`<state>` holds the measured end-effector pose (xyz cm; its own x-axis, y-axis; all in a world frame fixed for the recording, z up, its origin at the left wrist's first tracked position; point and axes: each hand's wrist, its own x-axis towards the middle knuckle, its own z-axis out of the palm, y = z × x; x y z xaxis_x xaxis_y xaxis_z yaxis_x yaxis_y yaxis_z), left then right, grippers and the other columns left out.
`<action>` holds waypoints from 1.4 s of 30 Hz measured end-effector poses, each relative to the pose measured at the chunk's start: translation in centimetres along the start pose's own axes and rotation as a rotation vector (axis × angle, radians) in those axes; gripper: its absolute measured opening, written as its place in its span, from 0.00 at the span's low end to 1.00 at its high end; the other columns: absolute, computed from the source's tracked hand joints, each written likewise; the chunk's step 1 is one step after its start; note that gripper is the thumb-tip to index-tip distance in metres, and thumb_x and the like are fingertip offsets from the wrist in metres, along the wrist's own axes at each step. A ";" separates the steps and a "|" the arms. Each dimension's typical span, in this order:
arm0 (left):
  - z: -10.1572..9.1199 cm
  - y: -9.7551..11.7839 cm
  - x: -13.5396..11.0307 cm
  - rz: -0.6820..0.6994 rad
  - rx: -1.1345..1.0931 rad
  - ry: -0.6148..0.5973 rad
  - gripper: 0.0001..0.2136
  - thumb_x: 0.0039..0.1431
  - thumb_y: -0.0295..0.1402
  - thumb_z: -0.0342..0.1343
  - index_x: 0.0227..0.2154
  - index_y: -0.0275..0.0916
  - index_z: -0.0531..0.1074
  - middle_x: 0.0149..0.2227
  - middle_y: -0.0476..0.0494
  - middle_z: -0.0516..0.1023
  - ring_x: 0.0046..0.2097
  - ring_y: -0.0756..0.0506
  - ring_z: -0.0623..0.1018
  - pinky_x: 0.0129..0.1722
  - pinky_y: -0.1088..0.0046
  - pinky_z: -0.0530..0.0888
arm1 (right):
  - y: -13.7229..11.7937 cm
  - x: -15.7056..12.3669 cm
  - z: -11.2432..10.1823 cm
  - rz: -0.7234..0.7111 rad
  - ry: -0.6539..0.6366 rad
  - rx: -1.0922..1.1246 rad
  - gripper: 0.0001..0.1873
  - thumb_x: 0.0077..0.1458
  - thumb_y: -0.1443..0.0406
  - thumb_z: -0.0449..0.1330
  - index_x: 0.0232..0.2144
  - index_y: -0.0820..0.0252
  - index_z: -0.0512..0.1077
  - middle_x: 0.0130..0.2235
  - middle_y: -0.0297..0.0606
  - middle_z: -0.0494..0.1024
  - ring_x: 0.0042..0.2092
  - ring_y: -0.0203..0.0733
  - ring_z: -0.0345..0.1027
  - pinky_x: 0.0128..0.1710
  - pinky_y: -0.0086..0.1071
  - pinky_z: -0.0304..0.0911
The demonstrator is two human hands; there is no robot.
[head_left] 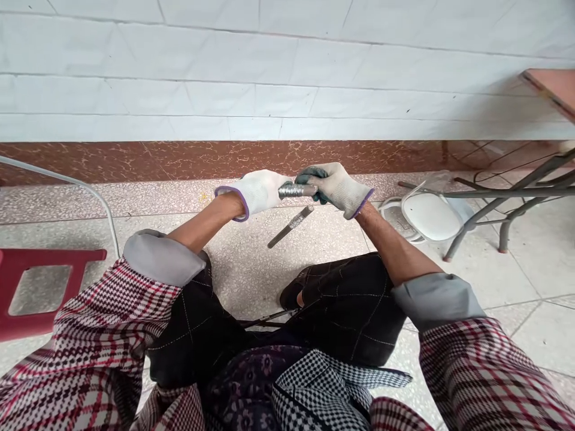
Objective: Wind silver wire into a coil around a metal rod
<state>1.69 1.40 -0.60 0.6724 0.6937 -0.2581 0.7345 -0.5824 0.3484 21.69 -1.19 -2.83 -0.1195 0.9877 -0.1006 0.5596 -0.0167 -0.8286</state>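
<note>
My left hand [254, 193], in a white glove with a purple cuff, and my right hand [335, 188], in a pale glove with a dark green coated palm, meet in front of me. Between them is a short metal rod wound with bright wire [296, 191]. My right fingers curl around its right end, and my left fingers close on its left end. Below the hands, a steel file [291, 226] lies on the floor. A thin dark tool [269, 317] lies partly hidden between my knees.
A white chair seat on a grey metal frame [431, 215] stands to the right, with a reddish tabletop corner [550, 90] above it. A red plastic stool [45, 287] stands at the left, and a pale curved pipe [76, 185] runs near it. Brown skirting tiles [269, 158] line the wall ahead.
</note>
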 end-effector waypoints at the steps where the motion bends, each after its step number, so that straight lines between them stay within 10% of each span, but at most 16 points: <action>1: -0.3 0.0 -0.2 0.009 -0.066 0.034 0.15 0.63 0.33 0.54 0.49 0.39 0.79 0.35 0.41 0.79 0.34 0.45 0.75 0.34 0.69 0.68 | 0.2 -0.1 0.2 0.017 -0.009 0.073 0.10 0.57 0.64 0.61 0.36 0.65 0.80 0.27 0.38 0.77 0.23 0.34 0.65 0.19 0.29 0.58; 11: -1.0 1.5 -1.5 -0.204 -0.647 0.180 0.20 0.57 0.31 0.61 0.53 0.36 0.76 0.30 0.47 0.73 0.26 0.51 0.68 0.26 0.73 0.67 | 0.4 0.2 0.1 0.029 -0.066 0.245 0.06 0.56 0.69 0.63 0.35 0.66 0.79 0.34 0.43 0.80 0.32 0.39 0.73 0.25 0.32 0.70; 19: -1.9 1.7 -1.7 -0.219 -0.784 0.214 0.16 0.59 0.29 0.59 0.50 0.37 0.77 0.30 0.44 0.73 0.25 0.52 0.67 0.23 0.75 0.67 | 4.5 1.8 0.4 -0.007 -0.074 -0.157 0.32 0.48 0.77 0.64 0.58 0.65 0.75 0.55 0.49 0.79 0.52 0.49 0.75 0.52 0.41 0.72; 31: -4.1 2.3 -4.7 -0.144 -0.834 0.320 0.10 0.56 0.25 0.56 0.42 0.35 0.75 0.33 0.44 0.77 0.22 0.55 0.65 0.20 0.77 0.64 | 3.1 -0.3 9.4 0.124 -0.352 -0.252 0.32 0.43 0.59 0.76 0.51 0.62 0.74 0.47 0.46 0.82 0.46 0.48 0.73 0.40 0.32 0.68; 42: -5.0 2.9 -6.8 -0.183 -0.804 0.316 0.14 0.57 0.25 0.57 0.47 0.35 0.75 0.36 0.45 0.78 0.25 0.55 0.71 0.21 0.80 0.66 | 1.6 -3.8 14.3 0.236 -0.454 -0.215 0.18 0.68 0.56 0.61 0.54 0.61 0.73 0.51 0.43 0.77 0.45 0.43 0.75 0.45 0.41 0.73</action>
<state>-1.15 -2.89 6.66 0.4062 0.9010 -0.1524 0.4621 -0.0586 0.8849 11.26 -7.24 -11.64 -0.2855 0.7938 -0.5370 0.7633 -0.1504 -0.6282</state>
